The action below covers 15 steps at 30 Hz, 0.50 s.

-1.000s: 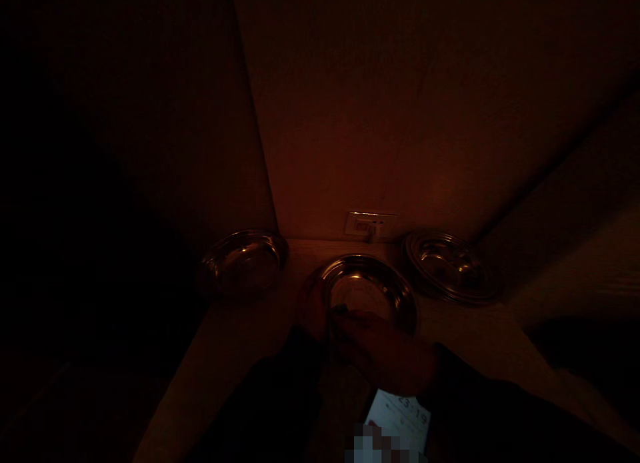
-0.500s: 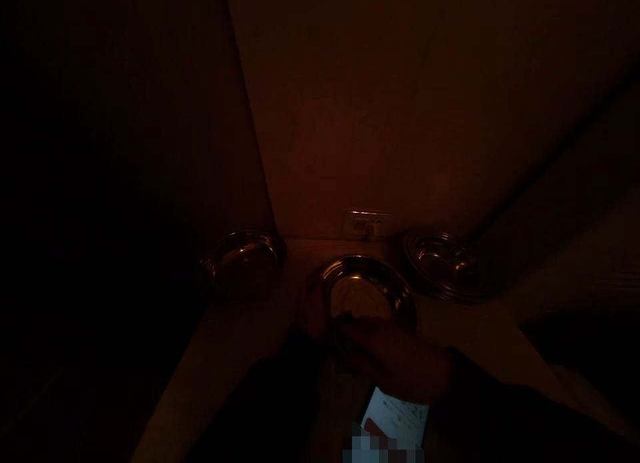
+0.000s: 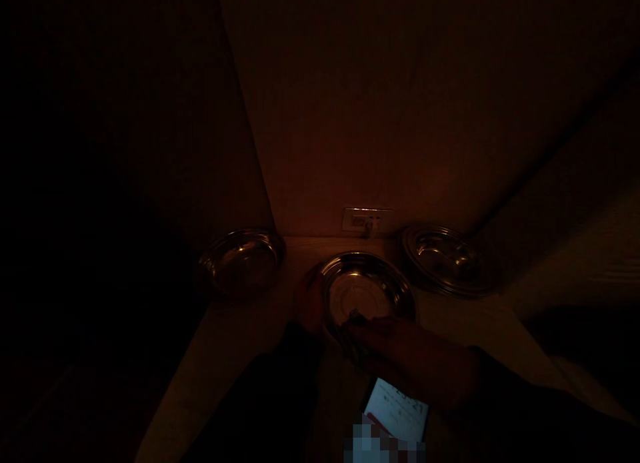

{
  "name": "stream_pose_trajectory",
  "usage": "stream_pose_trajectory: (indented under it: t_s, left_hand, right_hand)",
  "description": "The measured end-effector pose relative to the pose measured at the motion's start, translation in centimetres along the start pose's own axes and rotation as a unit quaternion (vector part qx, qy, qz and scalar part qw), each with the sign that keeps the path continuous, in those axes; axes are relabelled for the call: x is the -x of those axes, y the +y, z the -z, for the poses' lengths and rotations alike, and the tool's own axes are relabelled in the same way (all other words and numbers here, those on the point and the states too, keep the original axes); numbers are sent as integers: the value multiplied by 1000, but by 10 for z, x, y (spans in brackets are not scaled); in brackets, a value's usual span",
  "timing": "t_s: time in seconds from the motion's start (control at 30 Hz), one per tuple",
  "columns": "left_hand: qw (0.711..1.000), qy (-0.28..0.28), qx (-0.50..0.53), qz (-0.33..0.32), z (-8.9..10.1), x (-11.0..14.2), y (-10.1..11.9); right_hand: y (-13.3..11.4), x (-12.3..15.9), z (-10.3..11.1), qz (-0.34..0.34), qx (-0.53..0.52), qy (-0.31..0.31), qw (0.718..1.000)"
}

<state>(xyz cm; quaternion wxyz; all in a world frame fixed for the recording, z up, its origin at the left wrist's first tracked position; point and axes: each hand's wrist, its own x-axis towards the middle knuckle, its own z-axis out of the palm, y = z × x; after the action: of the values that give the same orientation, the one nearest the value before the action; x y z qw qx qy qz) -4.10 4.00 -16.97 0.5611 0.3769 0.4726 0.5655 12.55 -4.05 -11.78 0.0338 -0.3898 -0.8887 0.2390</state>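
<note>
The scene is very dark. A round steel plate (image 3: 373,279) stands tilted in front of me on a pale counter (image 3: 240,336). My left hand (image 3: 309,306) grips its left rim. My right hand (image 3: 410,359) reaches in from the right, with its fingers pressed against the plate's lower inner face; a small dark thing shows at the fingertips, too dim to name. Dark sleeves cover both arms.
Two more steel plates lean at the back, one at the left (image 3: 243,259) and one at the right (image 3: 445,259). A wall socket plate (image 3: 367,219) sits in the corner between them. A lit phone screen (image 3: 397,413) glows just under my right hand.
My right hand has slid a little to the right and down along the plate's lower part. More of the plate's inner face shows now. The left hand keeps its hold.
</note>
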Motion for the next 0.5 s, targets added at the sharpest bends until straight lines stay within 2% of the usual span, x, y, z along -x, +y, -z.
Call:
stream_pose_trajectory:
  t_s: [0.2, 0.5]
  left_hand:
    - [1000, 3, 15, 20, -1, -2, -5]
    - [999, 23, -14, 26, -2, 4, 5]
  right_hand:
    - [-2, 0, -3, -7, -19, 6, 1000]
    - [-7, -2, -2, -18, -16, 16, 1000]
